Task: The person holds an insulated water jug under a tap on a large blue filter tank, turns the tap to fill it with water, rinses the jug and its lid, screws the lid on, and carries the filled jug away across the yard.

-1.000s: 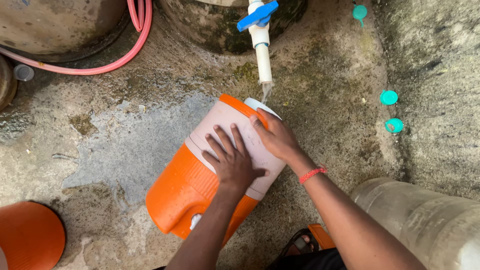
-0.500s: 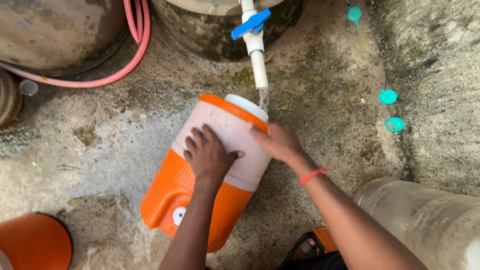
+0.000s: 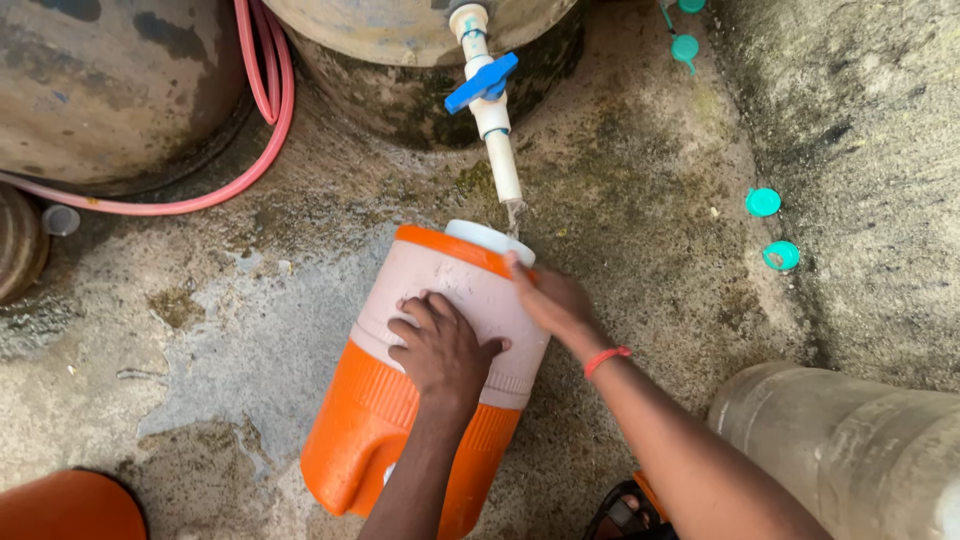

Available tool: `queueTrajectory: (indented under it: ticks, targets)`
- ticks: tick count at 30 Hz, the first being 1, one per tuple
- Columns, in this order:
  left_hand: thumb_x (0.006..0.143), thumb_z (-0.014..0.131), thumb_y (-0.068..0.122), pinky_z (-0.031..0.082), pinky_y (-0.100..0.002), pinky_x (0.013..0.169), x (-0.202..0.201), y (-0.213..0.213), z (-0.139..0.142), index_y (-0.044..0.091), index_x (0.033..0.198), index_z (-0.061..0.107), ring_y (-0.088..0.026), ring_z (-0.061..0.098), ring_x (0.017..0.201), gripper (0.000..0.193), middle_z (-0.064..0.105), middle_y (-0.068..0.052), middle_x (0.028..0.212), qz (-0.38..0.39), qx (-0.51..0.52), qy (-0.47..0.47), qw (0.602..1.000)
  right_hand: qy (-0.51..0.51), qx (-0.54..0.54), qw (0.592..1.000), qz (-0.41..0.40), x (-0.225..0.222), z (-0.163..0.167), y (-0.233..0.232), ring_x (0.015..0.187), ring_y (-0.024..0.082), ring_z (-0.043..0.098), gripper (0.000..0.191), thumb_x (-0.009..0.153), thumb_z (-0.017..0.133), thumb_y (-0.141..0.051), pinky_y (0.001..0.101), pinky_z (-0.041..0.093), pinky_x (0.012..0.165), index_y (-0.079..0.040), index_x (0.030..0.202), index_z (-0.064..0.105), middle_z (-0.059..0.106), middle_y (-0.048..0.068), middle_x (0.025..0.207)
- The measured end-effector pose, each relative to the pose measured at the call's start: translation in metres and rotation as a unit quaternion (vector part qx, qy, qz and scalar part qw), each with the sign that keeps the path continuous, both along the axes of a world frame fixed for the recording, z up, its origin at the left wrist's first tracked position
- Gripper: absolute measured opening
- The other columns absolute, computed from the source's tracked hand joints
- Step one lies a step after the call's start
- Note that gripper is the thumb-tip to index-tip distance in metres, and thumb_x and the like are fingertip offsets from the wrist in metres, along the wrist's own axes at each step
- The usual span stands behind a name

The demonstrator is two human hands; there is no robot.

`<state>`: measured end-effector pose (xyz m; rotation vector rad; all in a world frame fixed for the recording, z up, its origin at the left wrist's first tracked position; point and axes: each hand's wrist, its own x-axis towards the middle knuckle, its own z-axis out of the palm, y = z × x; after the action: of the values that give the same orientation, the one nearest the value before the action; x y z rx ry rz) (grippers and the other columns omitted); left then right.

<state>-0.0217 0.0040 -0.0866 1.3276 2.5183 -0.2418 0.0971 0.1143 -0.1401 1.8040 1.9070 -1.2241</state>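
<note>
Compared with half a second ago, the orange and white cooler (image 3: 430, 380) sits a little further from the tap (image 3: 488, 100), and its open mouth now lies just below the spout instead of touching it. The left hand (image 3: 445, 350) has slid slightly toward the cooler's orange base and lies flat, fingers spread, pressed on the pale upper band of the cooler. The right hand (image 3: 550, 300) stays at the rim, fingers together and curled over the orange edge beside the mouth; a red band circles its wrist.

The cooler lies tilted on the wet concrete floor (image 3: 200, 380), directly below the tap. Its body is smooth plastic, cylindrical, with a ribbed band where white meets orange. The tap is a white plastic pipe with a blue lever, sticking out of a dark, stained round tank (image 3: 400, 60). A thin trickle of water falls from the spout. Left of the tap, a pink hose (image 3: 262, 100) curves around another tank. Right of the tap, small teal caps (image 3: 763, 202) dot the rough, mossy ground.
</note>
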Motion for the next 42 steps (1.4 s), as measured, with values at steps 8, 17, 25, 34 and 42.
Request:
queueTrajectory:
  ticks: [8,17,25,34,42]
  targets:
    - [0.053,0.082,0.08,0.057,-0.052,0.08,0.008,-0.001,-0.01,-0.004,0.13,0.047,-0.043,0.052,0.118,0.12,0.044,-0.029,0.139,0.02,-0.006,-0.009,1.0,0.105,0.131,0.986,-0.007,-0.004,-0.018,0.0,0.102,0.042,0.071,0.068,0.097,0.028,-0.066,0.0524,0.057,0.084,-0.023,0.126,0.071,0.075,0.016,0.114]
    - [0.052,0.084,0.08,0.057,-0.051,0.079,-0.023,0.0,-0.013,-0.006,0.142,0.038,-0.042,0.052,0.118,0.133,0.042,-0.027,0.143,0.05,-0.019,-0.035,0.998,-0.032,0.116,0.99,0.071,-0.008,-0.011,0.0,0.1,0.043,0.073,0.09,0.097,0.022,-0.081,0.053,0.055,0.095,-0.01,0.103,0.077,0.077,0.022,0.096]
    - [0.062,0.082,0.078,0.054,-0.059,0.082,0.019,0.004,0.007,-0.002,0.131,0.046,-0.046,0.047,0.122,0.112,0.047,-0.023,0.13,-0.003,-0.078,-0.04,0.996,-0.064,0.133,0.989,-0.016,0.003,0.015,0.016,0.101,0.045,0.066,0.075,0.1,0.027,-0.074,0.0582,0.051,0.09,-0.023,0.104,0.082,0.072,0.016,0.101]
    - [0.072,0.078,0.072,0.052,-0.055,0.079,0.054,-0.006,0.0,-0.001,0.122,0.054,-0.046,0.048,0.117,0.092,0.049,-0.025,0.12,-0.078,-0.039,-0.017,0.996,0.069,0.16,0.983,0.06,0.0,-0.017,0.008,0.099,0.043,0.07,0.067,0.095,0.027,-0.067,0.0541,0.056,0.082,-0.027,0.127,0.071,0.075,0.015,0.107]
    - [0.068,0.081,0.072,0.052,-0.056,0.081,0.04,0.0,0.006,-0.001,0.12,0.052,-0.044,0.048,0.117,0.094,0.049,-0.021,0.118,-0.054,-0.047,-0.028,0.997,-0.032,0.113,0.99,0.075,-0.009,0.0,0.007,0.093,0.036,0.076,0.06,0.102,0.031,-0.062,0.0471,0.059,0.081,-0.023,0.118,0.074,0.077,0.017,0.093]
